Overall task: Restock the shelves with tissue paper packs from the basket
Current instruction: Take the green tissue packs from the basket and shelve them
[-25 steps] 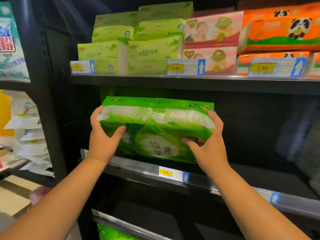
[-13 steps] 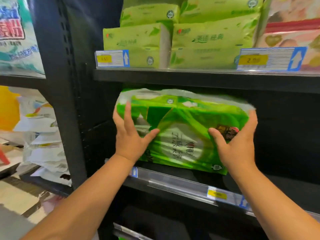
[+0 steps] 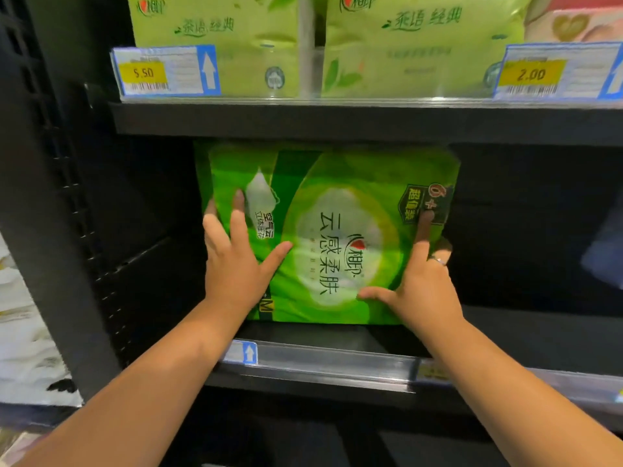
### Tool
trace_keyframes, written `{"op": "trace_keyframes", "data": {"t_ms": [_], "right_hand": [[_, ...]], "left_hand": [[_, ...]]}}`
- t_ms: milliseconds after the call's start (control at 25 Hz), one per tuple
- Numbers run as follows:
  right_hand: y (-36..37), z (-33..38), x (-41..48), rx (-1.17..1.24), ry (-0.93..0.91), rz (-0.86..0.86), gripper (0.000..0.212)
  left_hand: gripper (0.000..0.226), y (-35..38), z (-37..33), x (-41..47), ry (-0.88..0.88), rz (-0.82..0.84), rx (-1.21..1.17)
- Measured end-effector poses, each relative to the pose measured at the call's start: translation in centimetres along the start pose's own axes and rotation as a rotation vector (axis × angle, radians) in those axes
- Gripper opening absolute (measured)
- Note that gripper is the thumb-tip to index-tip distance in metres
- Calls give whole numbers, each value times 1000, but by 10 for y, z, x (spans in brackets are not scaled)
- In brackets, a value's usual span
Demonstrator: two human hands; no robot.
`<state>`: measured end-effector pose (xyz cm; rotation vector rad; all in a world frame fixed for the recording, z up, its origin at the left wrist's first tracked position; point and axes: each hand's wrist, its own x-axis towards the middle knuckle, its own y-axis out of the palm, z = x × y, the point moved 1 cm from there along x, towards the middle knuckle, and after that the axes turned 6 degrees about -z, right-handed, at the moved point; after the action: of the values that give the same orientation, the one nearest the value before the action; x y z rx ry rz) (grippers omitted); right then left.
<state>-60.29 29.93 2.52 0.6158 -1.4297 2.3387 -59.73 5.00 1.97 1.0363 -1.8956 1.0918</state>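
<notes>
The green tissue pack [image 3: 337,230] stands upright on the dark shelf [image 3: 505,332], set back from its front edge, near the left end. The left hand [image 3: 236,264] and right hand [image 3: 421,288] lie flat against its face, fingers spread, not gripping. Pale green packs [image 3: 421,45] sit on the shelf above.

Yellow price tags [image 3: 144,73] on the rail; pale packaging [image 3: 23,332] far left

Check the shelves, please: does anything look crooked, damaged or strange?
One thing: the green tissue pack under both hands stands on end on the middle shelf, so its printed text runs sideways. The packs above read level. No damage is visible.
</notes>
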Motion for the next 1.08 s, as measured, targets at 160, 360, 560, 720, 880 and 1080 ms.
{"op": "trace_keyframes", "data": {"t_ms": [160,360,560,720,880,1080], "right_hand": [[4,8,-6,-10,-77,6,128],[18,38,-8,-15,-179,29,144],[1,40,-9,-95,-221,15,118],[-4,45,1,-53,-195,18,119],[11,57,-3,-115,-209,41,138],[17,51,-13,-284,-226,-119,132]], "left_hand": [[88,-7,12,1,29,-10,76],[121,0,1,-13,264,208,361],[129,-5,13,-10,242,204,381],[128,-9,16,-6,257,199,377],[125,-15,27,-3,271,225,400],[120,-24,16,-5,246,258,400]]}}
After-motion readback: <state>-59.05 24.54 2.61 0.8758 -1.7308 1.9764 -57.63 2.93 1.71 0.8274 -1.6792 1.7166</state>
